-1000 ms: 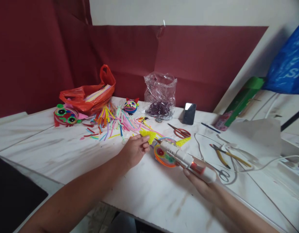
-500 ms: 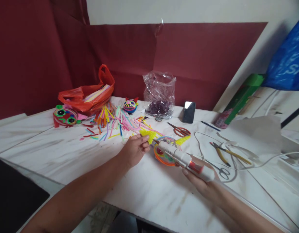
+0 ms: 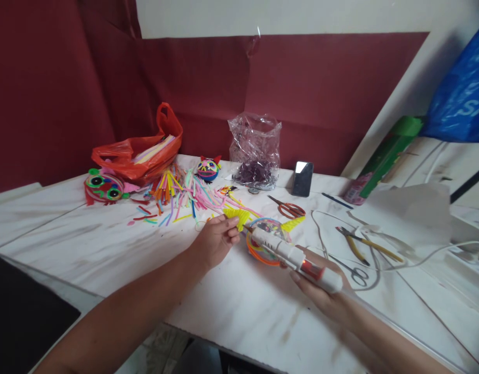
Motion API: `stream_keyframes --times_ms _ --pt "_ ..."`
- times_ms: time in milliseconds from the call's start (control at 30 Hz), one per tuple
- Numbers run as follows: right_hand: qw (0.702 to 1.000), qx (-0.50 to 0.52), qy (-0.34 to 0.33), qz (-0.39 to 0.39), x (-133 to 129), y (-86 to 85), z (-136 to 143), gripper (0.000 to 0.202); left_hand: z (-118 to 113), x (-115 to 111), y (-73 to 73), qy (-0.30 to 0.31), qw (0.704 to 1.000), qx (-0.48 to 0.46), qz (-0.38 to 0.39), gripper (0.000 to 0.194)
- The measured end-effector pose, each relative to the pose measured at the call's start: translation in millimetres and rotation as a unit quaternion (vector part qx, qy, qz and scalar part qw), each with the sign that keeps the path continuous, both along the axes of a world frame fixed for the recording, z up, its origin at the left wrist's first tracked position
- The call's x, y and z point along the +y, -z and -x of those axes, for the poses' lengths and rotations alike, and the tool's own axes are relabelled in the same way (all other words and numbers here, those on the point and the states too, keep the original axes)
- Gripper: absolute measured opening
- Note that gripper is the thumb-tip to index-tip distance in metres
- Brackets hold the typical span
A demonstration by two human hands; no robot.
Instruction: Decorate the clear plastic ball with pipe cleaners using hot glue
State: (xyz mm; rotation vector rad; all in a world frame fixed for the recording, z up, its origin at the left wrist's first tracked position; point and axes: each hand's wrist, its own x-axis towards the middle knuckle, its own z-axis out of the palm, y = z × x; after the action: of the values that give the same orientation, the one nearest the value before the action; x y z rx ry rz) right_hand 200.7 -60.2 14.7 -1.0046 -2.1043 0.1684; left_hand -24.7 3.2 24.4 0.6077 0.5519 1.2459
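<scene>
My left hand (image 3: pixel 219 240) pinches a small yellow piece (image 3: pixel 238 216) made of pipe cleaners between thumb and fingers. In my right hand (image 3: pixel 320 291) is a white glue gun (image 3: pixel 280 248) with a red lit part, its fingers wrapped round the handle. The gun's tip points left and is at the edge of the yellow piece; whether they touch I cannot tell. Behind and under the gun lies a round, colourful pipe-cleaner craft (image 3: pixel 258 255) with an orange rim, partly hidden. One yellow pointed ear (image 3: pixel 292 224) sticks out at its upper right.
Loose pipe cleaners (image 3: pixel 192 195) lie beside a red plastic bag (image 3: pixel 146 161) and two finished craft faces. Further back stand a clear bag (image 3: pixel 257 156) and a phone (image 3: pixel 302 180). Orange-handled scissors (image 3: pixel 289 209), pliers (image 3: pixel 366 245), small scissors (image 3: pixel 358 275) and a white cord lie to the right.
The glue gun has shifted slightly left, its tip closer to the yellow piece. My left hand stays nearly still, holding the piece.
</scene>
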Motion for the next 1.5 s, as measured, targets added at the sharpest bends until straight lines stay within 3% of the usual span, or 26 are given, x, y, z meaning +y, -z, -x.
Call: stream_keyframes --times_ms 233,667,900,1233,1500 --pt "0.997 0.040 0.063 0.006 -0.9 3.3 1.5 0.025 0.0 -0.3 1.9 0.003 1.000 0.003 -0.001 0.033" --pt "0.997 0.045 0.066 0.020 0.2 4.6 -1.5 0.029 0.6 1.2 5.6 0.012 1.000 0.010 -0.013 0.033" --pt "1.000 0.017 0.024 0.004 -0.7 2.1 -1.4 0.021 1.0 0.9 3.1 0.010 1.000 0.007 -0.014 0.030" --pt "0.997 0.041 0.058 0.008 -0.3 5.4 0.0 0.026 0.5 0.1 4.5 0.011 1.000 0.012 -0.013 0.035" --pt "0.999 0.026 0.018 0.009 -0.2 5.7 2.3 0.020 1.3 1.7 4.2 0.001 1.000 0.001 -0.012 0.031"
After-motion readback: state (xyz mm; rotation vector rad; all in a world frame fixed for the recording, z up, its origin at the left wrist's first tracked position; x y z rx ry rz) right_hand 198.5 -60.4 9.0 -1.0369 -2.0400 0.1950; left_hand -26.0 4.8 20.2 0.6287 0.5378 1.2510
